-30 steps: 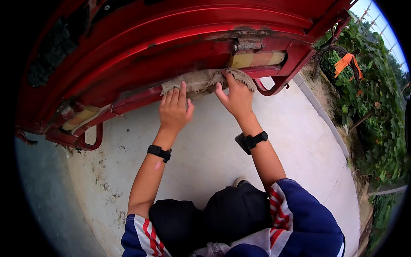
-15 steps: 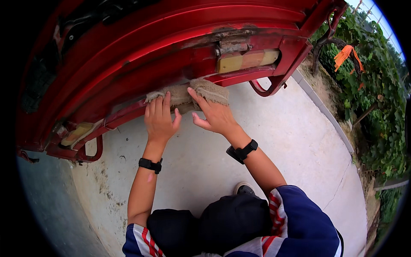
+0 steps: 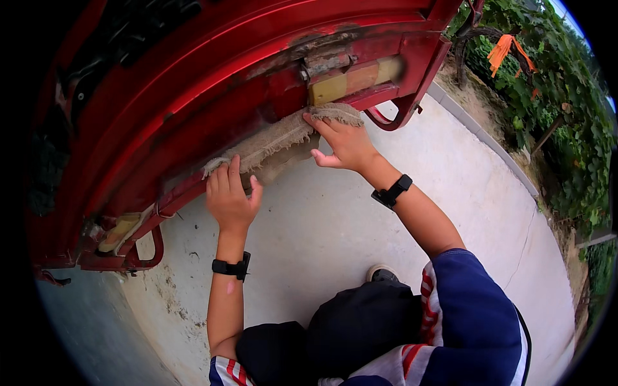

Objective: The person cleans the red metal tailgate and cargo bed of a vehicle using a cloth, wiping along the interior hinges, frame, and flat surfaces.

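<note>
Head view: a red vehicle rear spans the upper frame, its lower rail sloping from the near left to the far right. Below it lies a pale concrete floor, bordered at right by leafy plants. The person's dark trousers show bent knees at the lower edge.

A frayed beige cloth rests along the middle of the vehicle's lower rail, just below and to the left of the right tail lamp. Work appears to be under way: the cloth is spread out and both hands are on it. Dark grime is visible around the metal hinge above, outside the cloth's reach; the surface beneath the cloth is hidden, so its condition cannot be judged. The cloth's long axis follows the rail, one end pointing left and toward the person, the other right and away; a ragged long edge faces the person.

The right hand lies over the far end, fingers extended, thumb held clear. The left hand lies open at the near end, fingers together upon the fabric, thumb apart. Neither closes around the cloth. Each wrist bears a black band.
</note>
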### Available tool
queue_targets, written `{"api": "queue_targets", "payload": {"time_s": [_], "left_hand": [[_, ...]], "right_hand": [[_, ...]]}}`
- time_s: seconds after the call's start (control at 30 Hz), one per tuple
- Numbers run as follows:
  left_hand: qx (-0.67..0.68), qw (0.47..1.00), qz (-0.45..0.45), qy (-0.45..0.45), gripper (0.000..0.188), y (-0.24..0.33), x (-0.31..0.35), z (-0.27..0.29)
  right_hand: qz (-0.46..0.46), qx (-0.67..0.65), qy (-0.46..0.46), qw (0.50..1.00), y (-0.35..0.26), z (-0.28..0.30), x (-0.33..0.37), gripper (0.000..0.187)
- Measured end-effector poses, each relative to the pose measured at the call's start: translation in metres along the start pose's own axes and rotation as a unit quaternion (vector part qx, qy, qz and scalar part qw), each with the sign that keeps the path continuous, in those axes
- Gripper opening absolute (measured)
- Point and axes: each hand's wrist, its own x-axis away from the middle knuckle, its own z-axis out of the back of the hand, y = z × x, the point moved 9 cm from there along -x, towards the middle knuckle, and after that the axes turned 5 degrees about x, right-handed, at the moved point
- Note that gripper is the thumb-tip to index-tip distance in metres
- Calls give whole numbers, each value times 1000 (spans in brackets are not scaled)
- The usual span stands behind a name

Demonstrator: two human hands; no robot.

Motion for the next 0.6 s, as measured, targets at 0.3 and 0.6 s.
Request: {"api": "queue_targets", "payload": {"time_s": [0.3,0.6], "left_hand": [[57,991,1,-119,76,41,-12,-28],[161,971,-31,-172,84,74,-33,-48]], "right_hand": [[-11,49,-53,997,45,15,13,72],[-64,119,-70,988,94,33,26,61]]}}
